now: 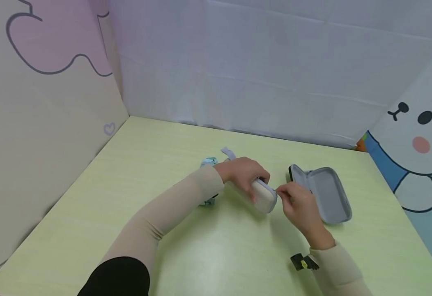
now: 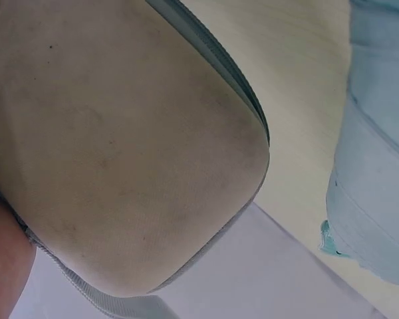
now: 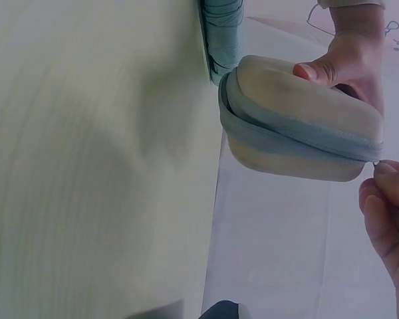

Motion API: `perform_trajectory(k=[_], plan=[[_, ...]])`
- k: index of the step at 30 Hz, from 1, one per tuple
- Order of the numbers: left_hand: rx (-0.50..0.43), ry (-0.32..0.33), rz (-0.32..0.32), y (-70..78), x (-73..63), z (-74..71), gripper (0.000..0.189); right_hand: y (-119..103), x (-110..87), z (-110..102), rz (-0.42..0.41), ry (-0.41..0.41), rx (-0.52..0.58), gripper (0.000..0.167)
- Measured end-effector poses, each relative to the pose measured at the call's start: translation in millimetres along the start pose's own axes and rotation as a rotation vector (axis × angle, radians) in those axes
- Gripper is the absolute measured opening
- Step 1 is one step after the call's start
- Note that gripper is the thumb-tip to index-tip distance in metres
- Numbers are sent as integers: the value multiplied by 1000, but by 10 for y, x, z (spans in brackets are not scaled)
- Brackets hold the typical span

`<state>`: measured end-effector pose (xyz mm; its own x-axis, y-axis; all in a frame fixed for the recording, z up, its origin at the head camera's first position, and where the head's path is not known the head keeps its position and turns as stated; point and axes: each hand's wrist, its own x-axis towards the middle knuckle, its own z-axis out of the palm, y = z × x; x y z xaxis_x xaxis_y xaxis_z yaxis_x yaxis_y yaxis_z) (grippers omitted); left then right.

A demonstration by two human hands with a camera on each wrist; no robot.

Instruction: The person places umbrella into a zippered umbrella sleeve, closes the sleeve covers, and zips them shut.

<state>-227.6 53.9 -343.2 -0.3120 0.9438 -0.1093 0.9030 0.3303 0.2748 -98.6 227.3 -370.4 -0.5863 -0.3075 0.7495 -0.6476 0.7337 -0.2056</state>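
Observation:
A cream case (image 1: 265, 200) with a pale blue-grey zipper band is held above the table in my left hand (image 1: 246, 174). The left thumb lies across its cream shell in the right wrist view. At one corner of the case my right hand (image 1: 299, 205) pinches the small zipper pull (image 3: 375, 166) between thumb and fingers. Along the case's side the zipper band (image 3: 286, 129) looks partly parted; the inside is hidden. From the far end a light grey strap (image 1: 228, 153) sticks out. The left wrist view is filled mostly by the scuffed cream shell (image 2: 133, 146).
An opened grey hard case (image 1: 328, 195) lies on the table to the right, beyond my right hand. Behind my left forearm sits a light blue fabric bundle (image 1: 209, 161), partly covered. Walls border the pale yellow-green table (image 1: 157, 139) at the back and left.

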Motion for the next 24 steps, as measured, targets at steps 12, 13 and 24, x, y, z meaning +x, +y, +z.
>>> perform_trajectory(k=[12,13,24], plan=[[10,13,-5,-48,9,20,46,1,-71,19,43,13,23,24],[10,15,-6,-50,9,22,46,2,-73,21,46,16,29,24],[13,-41,1,-37,7,-16,42,-12,-68,50,61,39,-18,24]])
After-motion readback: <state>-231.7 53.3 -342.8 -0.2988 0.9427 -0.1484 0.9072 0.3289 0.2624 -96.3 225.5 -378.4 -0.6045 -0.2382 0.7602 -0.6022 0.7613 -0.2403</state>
